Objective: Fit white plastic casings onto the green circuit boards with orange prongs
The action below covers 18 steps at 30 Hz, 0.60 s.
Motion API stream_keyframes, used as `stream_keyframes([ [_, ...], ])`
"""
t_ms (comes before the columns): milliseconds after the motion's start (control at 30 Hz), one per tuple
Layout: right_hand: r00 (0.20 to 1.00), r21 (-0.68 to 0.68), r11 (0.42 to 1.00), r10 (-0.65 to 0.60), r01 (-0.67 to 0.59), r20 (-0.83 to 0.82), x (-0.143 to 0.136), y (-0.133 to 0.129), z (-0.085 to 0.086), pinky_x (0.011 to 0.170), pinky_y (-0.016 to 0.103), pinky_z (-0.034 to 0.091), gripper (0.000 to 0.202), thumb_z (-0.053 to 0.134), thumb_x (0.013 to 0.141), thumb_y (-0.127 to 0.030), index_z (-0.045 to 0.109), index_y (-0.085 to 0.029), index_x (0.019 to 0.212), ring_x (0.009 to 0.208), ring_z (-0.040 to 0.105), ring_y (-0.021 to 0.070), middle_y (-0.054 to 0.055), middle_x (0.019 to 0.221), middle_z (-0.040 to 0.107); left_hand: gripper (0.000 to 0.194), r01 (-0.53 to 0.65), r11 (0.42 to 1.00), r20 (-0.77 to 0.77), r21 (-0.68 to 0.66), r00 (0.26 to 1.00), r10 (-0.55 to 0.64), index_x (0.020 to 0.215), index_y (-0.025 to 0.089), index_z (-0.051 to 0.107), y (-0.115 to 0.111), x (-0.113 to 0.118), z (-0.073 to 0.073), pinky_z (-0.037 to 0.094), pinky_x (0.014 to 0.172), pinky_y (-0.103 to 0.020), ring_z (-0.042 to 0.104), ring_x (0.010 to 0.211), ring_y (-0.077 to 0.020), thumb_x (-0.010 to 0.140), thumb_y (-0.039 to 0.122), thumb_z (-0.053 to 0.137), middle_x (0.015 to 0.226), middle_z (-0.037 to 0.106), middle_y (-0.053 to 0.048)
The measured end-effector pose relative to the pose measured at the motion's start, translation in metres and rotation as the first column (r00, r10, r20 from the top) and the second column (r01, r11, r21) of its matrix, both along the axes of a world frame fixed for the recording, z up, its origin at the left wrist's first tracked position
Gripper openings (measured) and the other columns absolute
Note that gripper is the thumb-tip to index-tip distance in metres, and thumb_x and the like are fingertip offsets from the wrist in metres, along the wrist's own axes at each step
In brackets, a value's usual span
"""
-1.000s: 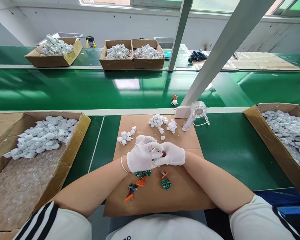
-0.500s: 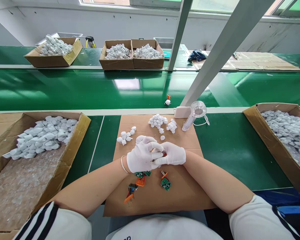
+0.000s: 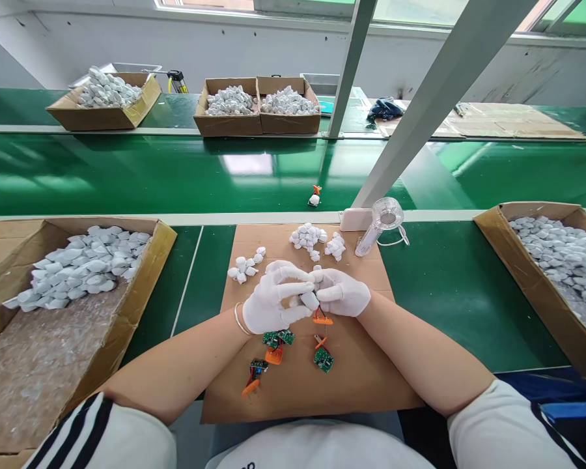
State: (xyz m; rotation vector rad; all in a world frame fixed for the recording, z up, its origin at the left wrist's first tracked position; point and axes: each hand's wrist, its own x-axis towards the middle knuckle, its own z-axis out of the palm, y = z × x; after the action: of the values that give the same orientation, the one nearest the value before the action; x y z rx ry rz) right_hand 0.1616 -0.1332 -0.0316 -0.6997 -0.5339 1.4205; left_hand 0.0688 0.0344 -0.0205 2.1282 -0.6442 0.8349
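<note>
Meeting above the middle of the cardboard sheet (image 3: 371, 381), the gloved left hand (image 3: 277, 298) and the gloved right hand (image 3: 344, 292) keep a narrow grip on a white piece (image 3: 309, 300) between their fingers, with red wire (image 3: 317, 312) and an orange part (image 3: 323, 320) just below. Green circuit boards (image 3: 323, 359) lie toward the sheet's near edge; white bundles (image 3: 306, 236) cluster near its far edge, left of a clear-topped device (image 3: 388, 213) by the far right corner.

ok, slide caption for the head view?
White piece between gloved left hand and right hand, orange part below, over a cardboard sheet.
</note>
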Motion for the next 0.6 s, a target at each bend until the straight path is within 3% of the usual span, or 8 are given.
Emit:
stream_keyframes([
  [167,0.999,0.097,0.994,-0.049,0.048,0.009,-0.0032,-0.0001,-0.0078,0.076,0.035,0.051,0.029,0.080,0.068,-0.022,0.058,-0.014,0.086,0.077,0.063,0.0172,0.005,0.078,0.068,0.045,0.088,0.996,-0.001,0.026,0.996,-0.088,0.118,0.027,0.050,-0.0017,-0.0022,0.0015,0.050,0.082,-0.039,0.063,0.087,-0.0167,0.075,0.026,0.064,0.099,0.064,-0.004],
  [300,0.997,0.091,0.994,-0.070,0.067,0.030,-0.0050,0.0014,-0.0086,0.072,0.034,0.052,0.029,0.079,0.070,-0.020,0.057,-0.014,0.087,0.077,0.065,0.0175,0.005,0.083,0.069,0.048,0.019,0.999,0.064,0.043,0.998,-0.022,0.111,0.026,0.053,-0.0025,-0.0013,0.0003,0.050,0.079,-0.036,0.062,0.082,-0.0159,0.069,0.038,0.076,0.093,0.066,-0.002],
  [500,0.999,0.136,0.990,-0.035,0.030,0.039,-0.0047,0.0024,-0.0041,0.068,0.032,0.052,0.034,0.082,0.066,-0.021,0.055,-0.015,0.086,0.074,0.065,0.0165,0.003,0.076,0.069,0.036,-0.053,0.998,0.085,0.027,0.995,0.051,0.100,0.028,0.058,-0.0039,-0.0015,-0.0001,0.048,0.075,-0.033,0.060,0.079,-0.0149,0.070,0.039,0.076,0.081,0.067,0.003],
  [600,0.997,0.093,0.995,-0.041,0.035,0.061,-0.0049,0.0023,-0.0039,0.066,0.031,0.052,0.039,0.084,0.061,-0.016,0.054,-0.015,0.085,0.070,0.065,0.0156,0.001,0.075,0.068,0.036,-0.049,0.998,0.097,0.050,0.994,0.044,0.099,0.027,0.059,-0.0044,-0.0011,0.0015,0.047,0.073,-0.033,0.058,0.079,-0.0152,0.071,0.041,0.076,0.079,0.067,0.002],
])
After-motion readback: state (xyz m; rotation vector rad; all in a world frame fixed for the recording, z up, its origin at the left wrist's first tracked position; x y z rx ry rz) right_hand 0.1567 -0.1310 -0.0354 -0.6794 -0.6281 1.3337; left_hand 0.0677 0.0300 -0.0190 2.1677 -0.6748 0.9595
